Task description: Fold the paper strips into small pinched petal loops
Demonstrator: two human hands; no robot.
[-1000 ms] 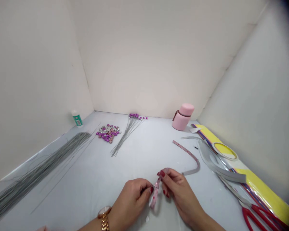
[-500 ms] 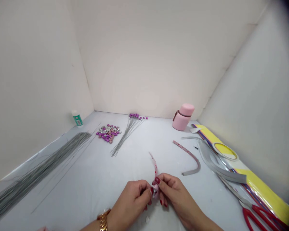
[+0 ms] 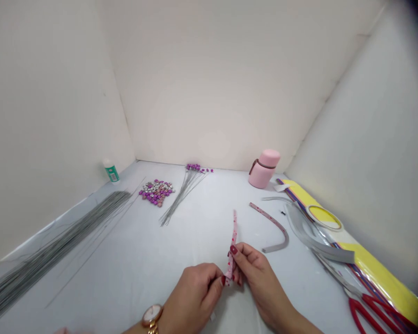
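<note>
Left hand (image 3: pixel 191 299) and right hand (image 3: pixel 259 278) close together, both pinching one pink heart-printed strip (image 3: pixel 233 234) (held upright, free end rising clear), located centrally near the front edge of the tabletop (image 3: pixel 132 264).

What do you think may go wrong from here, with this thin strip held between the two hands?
The pink strip with red hearts is pinched by the left hand and right hand, so it might crease or tear. Its free upper end has no support and may bend over.
</note>
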